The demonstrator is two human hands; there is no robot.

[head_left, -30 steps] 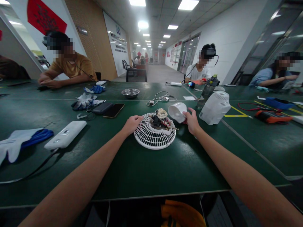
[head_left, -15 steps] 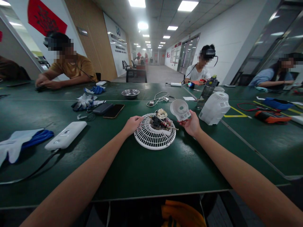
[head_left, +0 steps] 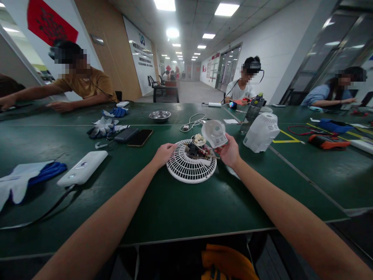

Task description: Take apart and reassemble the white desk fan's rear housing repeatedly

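Observation:
A round white fan grille (head_left: 189,171) lies on the green table in front of me, with an exposed fan motor (head_left: 196,149) and its wires on top. My left hand (head_left: 163,155) grips the left edge of the grille, fingers closed over the rim. In my right hand (head_left: 229,152) is a white plastic motor cover (head_left: 215,133), pinched at its lower right edge. The cover is tilted and held above the right side of the motor; I cannot tell whether they touch. A larger white plastic housing (head_left: 260,132) stands to the right of that hand.
Behind the grille lie a white cable (head_left: 194,123) and a metal bowl (head_left: 160,116). A phone (head_left: 140,138), gloves (head_left: 105,128) and a white power bank (head_left: 83,168) are on the left. A dark bottle (head_left: 252,114) and an orange multimeter (head_left: 328,142) are on the right. Co-workers sit across the table.
My right hand has brought the motor cover left, closer to the motor, and turned it. My left hand stays on the grille. The person at the left has stretched out an arm.

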